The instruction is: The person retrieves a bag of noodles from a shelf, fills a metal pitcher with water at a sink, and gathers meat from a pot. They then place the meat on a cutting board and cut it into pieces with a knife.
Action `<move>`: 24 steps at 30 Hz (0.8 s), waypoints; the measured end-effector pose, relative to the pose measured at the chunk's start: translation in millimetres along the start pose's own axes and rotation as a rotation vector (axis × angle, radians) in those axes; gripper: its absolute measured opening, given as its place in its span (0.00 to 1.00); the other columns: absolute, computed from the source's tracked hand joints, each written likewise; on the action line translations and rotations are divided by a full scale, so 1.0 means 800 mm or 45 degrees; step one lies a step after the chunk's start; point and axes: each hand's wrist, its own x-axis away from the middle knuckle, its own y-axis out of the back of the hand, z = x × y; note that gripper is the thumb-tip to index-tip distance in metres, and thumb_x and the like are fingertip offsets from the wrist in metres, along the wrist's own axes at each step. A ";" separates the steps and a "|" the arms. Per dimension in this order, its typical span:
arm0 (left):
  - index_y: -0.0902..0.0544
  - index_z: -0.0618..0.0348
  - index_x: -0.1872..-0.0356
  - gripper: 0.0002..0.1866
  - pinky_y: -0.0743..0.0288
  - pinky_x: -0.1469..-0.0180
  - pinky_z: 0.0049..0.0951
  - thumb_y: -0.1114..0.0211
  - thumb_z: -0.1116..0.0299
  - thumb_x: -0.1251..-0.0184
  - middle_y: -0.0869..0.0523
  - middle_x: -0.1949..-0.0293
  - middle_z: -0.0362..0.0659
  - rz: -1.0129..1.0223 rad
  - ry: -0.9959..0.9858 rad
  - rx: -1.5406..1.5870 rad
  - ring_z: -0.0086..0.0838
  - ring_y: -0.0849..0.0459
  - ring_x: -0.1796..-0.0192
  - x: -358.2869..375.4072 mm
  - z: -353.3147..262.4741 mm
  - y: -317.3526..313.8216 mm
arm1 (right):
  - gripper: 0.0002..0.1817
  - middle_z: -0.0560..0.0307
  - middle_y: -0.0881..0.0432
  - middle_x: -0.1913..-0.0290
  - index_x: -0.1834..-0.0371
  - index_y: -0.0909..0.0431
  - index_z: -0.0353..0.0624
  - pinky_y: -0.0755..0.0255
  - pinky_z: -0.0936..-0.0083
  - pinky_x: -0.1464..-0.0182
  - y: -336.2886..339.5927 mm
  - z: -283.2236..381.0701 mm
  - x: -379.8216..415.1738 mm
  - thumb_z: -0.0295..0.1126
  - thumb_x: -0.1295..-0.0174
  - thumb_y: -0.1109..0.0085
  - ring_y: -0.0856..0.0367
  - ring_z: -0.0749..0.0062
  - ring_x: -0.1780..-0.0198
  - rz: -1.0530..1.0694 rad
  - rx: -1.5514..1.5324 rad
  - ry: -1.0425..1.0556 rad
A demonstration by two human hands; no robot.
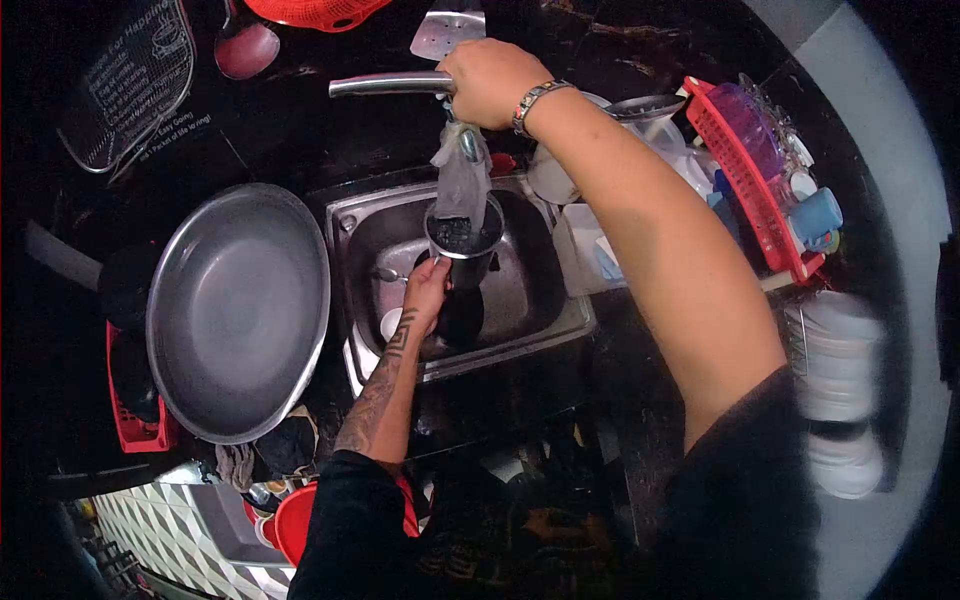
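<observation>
Curled around the handle of a metal mug (pixel 472 268), the left hand (pixel 428 290) holds it over the sink (pixel 525 285). Beyond the sink, the right hand (pixel 492 82) closes on a metal tap (pixel 385 86); the mug lies below it, beneath a hanging translucent bag (pixel 462 180). Left of the sink stands a large pan (pixel 240 315); right, a red basket (pixel 738 172).

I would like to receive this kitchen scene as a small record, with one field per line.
place: sink
left hand: grips the handle of a metal pot
right hand: at the tap, fingers partly hidden
below tap: thin whitish bag or cloth, hanging into pot's mouth
left of sink: large pan
right side: red basket, stacked white dishes
</observation>
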 end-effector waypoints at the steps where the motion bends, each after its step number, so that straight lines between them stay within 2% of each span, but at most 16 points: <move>1: 0.22 0.54 0.71 0.11 0.43 0.74 0.16 0.46 0.61 0.32 0.27 0.79 0.29 -0.001 0.000 0.000 0.13 0.34 0.77 0.000 0.000 -0.001 | 0.15 0.52 0.18 0.59 0.61 0.18 0.50 0.25 0.63 0.52 0.001 0.001 0.002 0.30 0.54 0.44 0.20 0.60 0.55 0.000 -0.001 0.001; 4: 0.22 0.54 0.73 0.13 0.41 0.72 0.16 0.46 0.60 0.31 0.27 0.79 0.29 -0.018 -0.050 -0.019 0.14 0.34 0.77 0.002 -0.005 -0.004 | 0.15 0.51 0.18 0.59 0.61 0.18 0.49 0.26 0.63 0.52 -0.001 0.001 0.002 0.29 0.54 0.44 0.20 0.59 0.55 -0.033 0.029 0.014; 6: 0.22 0.55 0.74 0.14 0.41 0.70 0.17 0.47 0.59 0.31 0.27 0.79 0.30 -0.013 -0.050 -0.054 0.15 0.34 0.76 0.002 -0.004 -0.003 | 0.09 0.45 0.19 0.67 0.71 0.19 0.42 0.25 0.61 0.58 -0.010 -0.001 0.003 0.29 0.56 0.46 0.20 0.52 0.62 -0.221 -0.023 0.109; 19: 0.25 0.58 0.73 0.19 0.41 0.70 0.20 0.47 0.53 0.31 0.31 0.79 0.31 -0.015 -0.011 -0.184 0.17 0.35 0.75 -0.012 0.015 0.006 | 0.09 0.44 0.20 0.67 0.71 0.19 0.42 0.25 0.60 0.59 -0.019 -0.005 -0.004 0.32 0.52 0.45 0.20 0.50 0.63 -0.248 -0.049 0.052; 21: 0.26 0.48 0.72 0.13 0.41 0.73 0.17 0.47 0.54 0.31 0.30 0.77 0.28 0.031 -0.030 -0.187 0.13 0.34 0.75 -0.015 0.019 0.009 | 0.09 0.44 0.20 0.68 0.71 0.19 0.42 0.25 0.60 0.59 -0.017 -0.004 -0.004 0.32 0.52 0.45 0.20 0.51 0.63 -0.242 -0.033 0.043; 24: 0.26 0.49 0.73 0.14 0.42 0.74 0.16 0.48 0.54 0.31 0.30 0.78 0.27 0.026 -0.072 -0.175 0.13 0.34 0.76 -0.012 0.018 0.008 | 0.09 0.44 0.19 0.68 0.70 0.19 0.42 0.25 0.60 0.59 -0.016 -0.002 -0.005 0.32 0.52 0.45 0.20 0.51 0.63 -0.219 -0.024 0.038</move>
